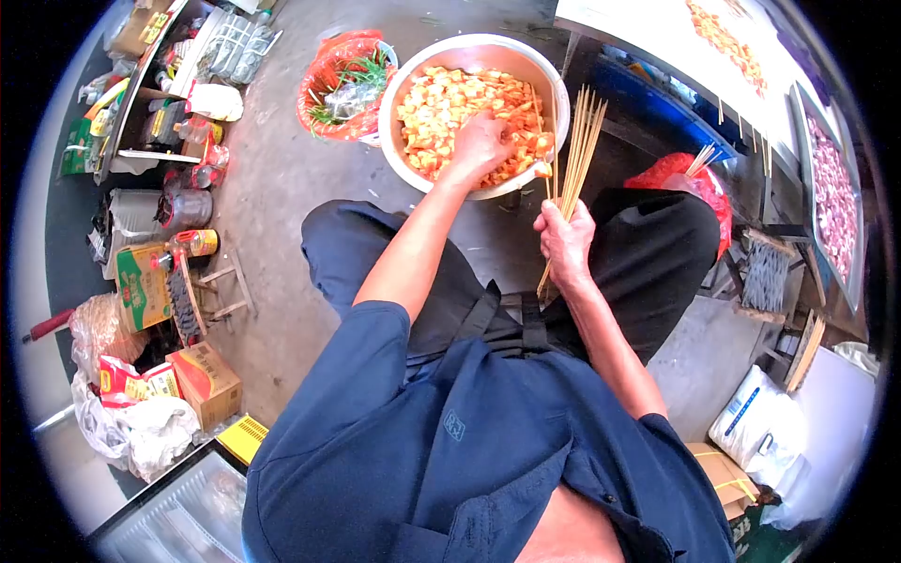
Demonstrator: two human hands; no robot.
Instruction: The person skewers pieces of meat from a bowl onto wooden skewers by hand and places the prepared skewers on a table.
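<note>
A big pale basin stands between my knees, heaped with orange-red marinated meat chunks. My left hand is inside it, fingers curled and closed at a piece of meat among the others; its fingertips are partly hidden. In my right hand is a thick bundle of bamboo skewers, held upright beside the basin's right rim. One or two skewers stand apart from the bundle and lean over the basin, with a meat chunk on or against one of them near the rim.
Behind the basin's left side sits a red-bag-lined bucket with greens. At right are a white table bearing orange pieces, a tray of pinkish meat and a red bag with skewers. Shelves, bottles and cartons line the left.
</note>
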